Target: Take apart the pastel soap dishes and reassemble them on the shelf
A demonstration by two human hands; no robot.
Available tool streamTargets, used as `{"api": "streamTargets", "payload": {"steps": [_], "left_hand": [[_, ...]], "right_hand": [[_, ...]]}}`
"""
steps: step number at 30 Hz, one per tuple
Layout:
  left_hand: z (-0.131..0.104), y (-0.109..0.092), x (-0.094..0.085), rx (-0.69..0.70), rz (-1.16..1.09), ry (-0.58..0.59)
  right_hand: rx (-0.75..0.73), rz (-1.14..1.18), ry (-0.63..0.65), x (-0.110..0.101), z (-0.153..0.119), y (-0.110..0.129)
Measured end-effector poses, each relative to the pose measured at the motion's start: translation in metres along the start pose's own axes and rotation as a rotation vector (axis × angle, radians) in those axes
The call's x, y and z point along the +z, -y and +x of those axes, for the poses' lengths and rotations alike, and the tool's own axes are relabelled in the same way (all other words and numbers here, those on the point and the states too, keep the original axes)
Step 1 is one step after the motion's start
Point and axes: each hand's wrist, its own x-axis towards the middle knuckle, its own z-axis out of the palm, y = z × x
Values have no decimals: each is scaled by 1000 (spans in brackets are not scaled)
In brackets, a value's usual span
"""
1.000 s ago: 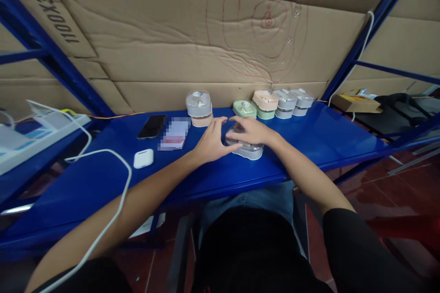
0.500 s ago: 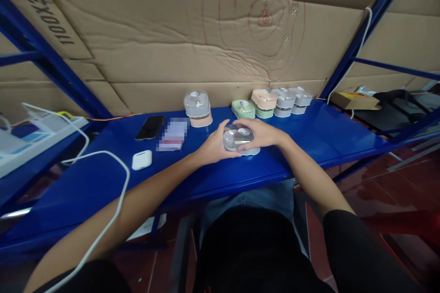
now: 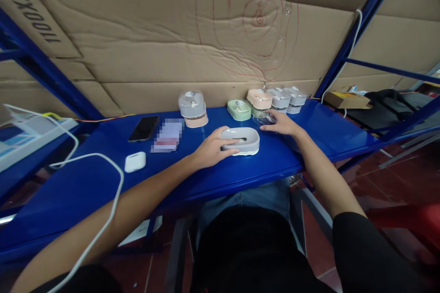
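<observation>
Head view: my left hand (image 3: 209, 150) rests on the near-left end of the grey base (image 3: 240, 140), thumb along its side and fingers (image 3: 229, 143) curled over the rim, gripping it so that it stays flat on the blue shelf (image 3: 85, 178) just ahead of my body. The base is open at the top, showing its hollow, which suits a part that is pinned down while its cover is off. My right hand (image 3: 279, 123) sits further back and to the right, well apart from the base, with the fingers closed loosely around the clear lid (image 3: 264, 118); the lid is at or just above the shelf surface, and I cannot tell whether it touches. It is held beside the green unit (image 3: 239, 109) and in front of the row of assembled units (image 3: 278, 97) against the cardboard wall (image 3: 165, 46), keeping loose parts near their kind. To the left stand a taller unit with a peach base (image 3: 193, 108), a dark phone (image 3: 143, 128), a white earbud case (image 3: 135, 161) and a white cable (image 3: 103, 165), all apart from both hands.
</observation>
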Motion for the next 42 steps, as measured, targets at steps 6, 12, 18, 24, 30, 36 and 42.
{"api": "streamTargets", "payload": {"steps": [6,12,18,24,30,36,42], "left_hand": [[7,12,-7,-110,48,-189],[9,26,-19,-305,196,-236],[11,29,-19,-407,207,-142],[8,20,-14,-186,126,-191],[0,-2,-2,36,64,-31],[2,-5,1,-20,1,-29],[14,-7,4,-70,-2,-97]], "right_hand": [[-65,-62,-15,4,2,-3],[-135,-173,69,3,1,-3],[-171,-233,126,3,4,-8],[-172,-256,143,4,4,-12],[-187,-243,150,3,4,-12],[-190,-217,133,2,2,-8],[-162,-230,114,4,2,-2]]}}
